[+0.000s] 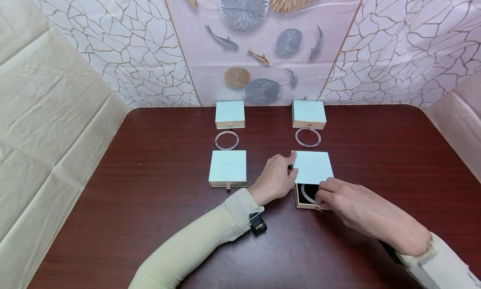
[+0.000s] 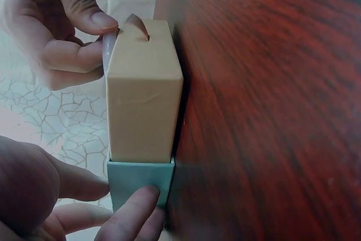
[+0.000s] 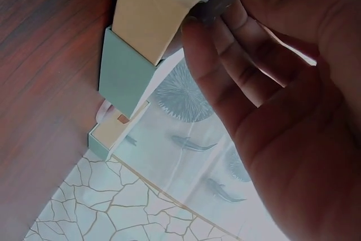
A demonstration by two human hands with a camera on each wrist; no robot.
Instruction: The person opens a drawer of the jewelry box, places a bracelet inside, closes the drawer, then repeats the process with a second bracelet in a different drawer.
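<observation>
Above the drawer (image 2: 141, 119), right grip (image 1: 345, 200) pinches a half-hidden bangle (image 1: 308, 199); left grip (image 1: 275, 177) clasps cover (image 1: 313, 168).

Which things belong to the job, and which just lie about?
In use:
pale blue cardboard box, cream drawer partly out, held by left hand
round pale lavender bangle, pinched by right hand

Apparently lying about:
front-left blue box, back-left blue box, back-right blue box
left lavender bangle, right lavender bangle

A patterned cloth (image 1: 259, 42) (printed fish (image 1: 225, 42), grey and gold) backs the reddish table (image 1: 169, 168), cream fabric (image 1: 49, 130) leftward.
</observation>
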